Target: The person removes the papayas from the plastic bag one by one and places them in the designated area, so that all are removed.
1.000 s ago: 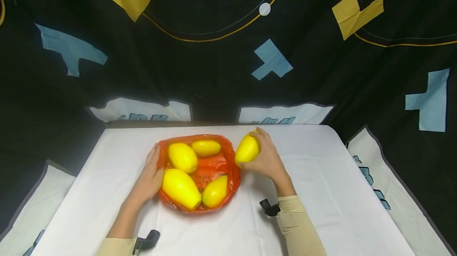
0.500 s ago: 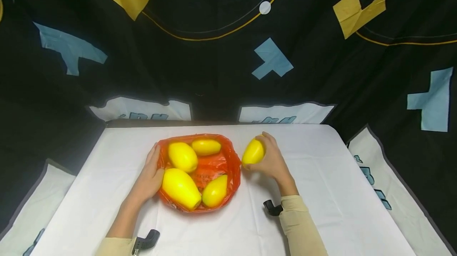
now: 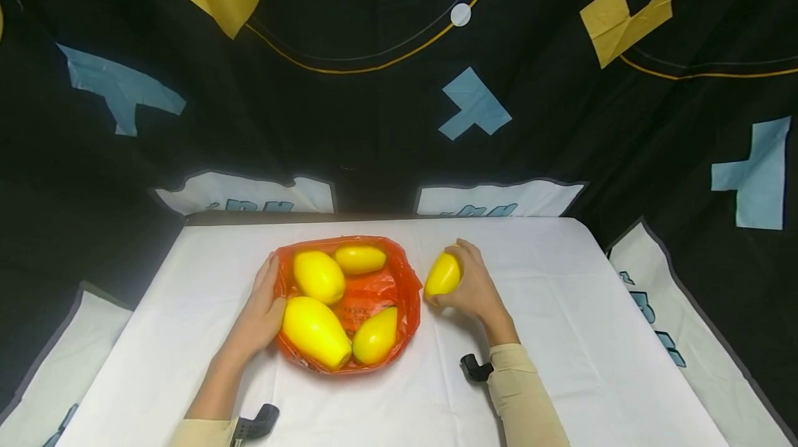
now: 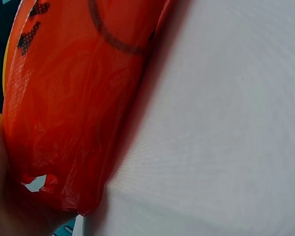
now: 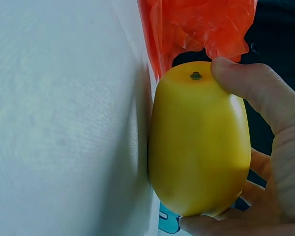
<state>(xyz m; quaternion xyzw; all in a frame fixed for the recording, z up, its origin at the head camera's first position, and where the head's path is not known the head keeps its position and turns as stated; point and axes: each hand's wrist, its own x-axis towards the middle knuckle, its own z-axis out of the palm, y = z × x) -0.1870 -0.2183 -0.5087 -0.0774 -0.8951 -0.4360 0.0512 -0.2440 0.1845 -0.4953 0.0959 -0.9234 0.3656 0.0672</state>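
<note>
A red plastic bag [image 3: 408,322] stands on the white table with its mouth spread wide, holding several yellow fruits [image 3: 319,274]. Against its left side rests my left hand [image 3: 262,312], fingers stretched along the rim and thumb nearer me. In the left wrist view the bag's red wall [image 4: 78,118] hides most of that hand's fingers. To the right of the bag, my right hand [image 3: 470,284] grips a smooth yellow oval fruit [image 5: 199,137] between thumb and fingers. This fruit has a small green stem at one end, and its side is right at the tabletop.
The white-covered table [image 3: 592,336] spreads out on both sides of the bag. Behind it hangs a black cloth [image 3: 374,128] with blue and gold shapes. A black wrist mount [image 3: 476,368] sticks out from the right sleeve, another mount [image 3: 258,423] from the left.
My right hand has moved right, away from the bag's rim, and lowered toward the tabletop with the yellow fruit in its grip. The left hand and the bag have stayed in place.
</note>
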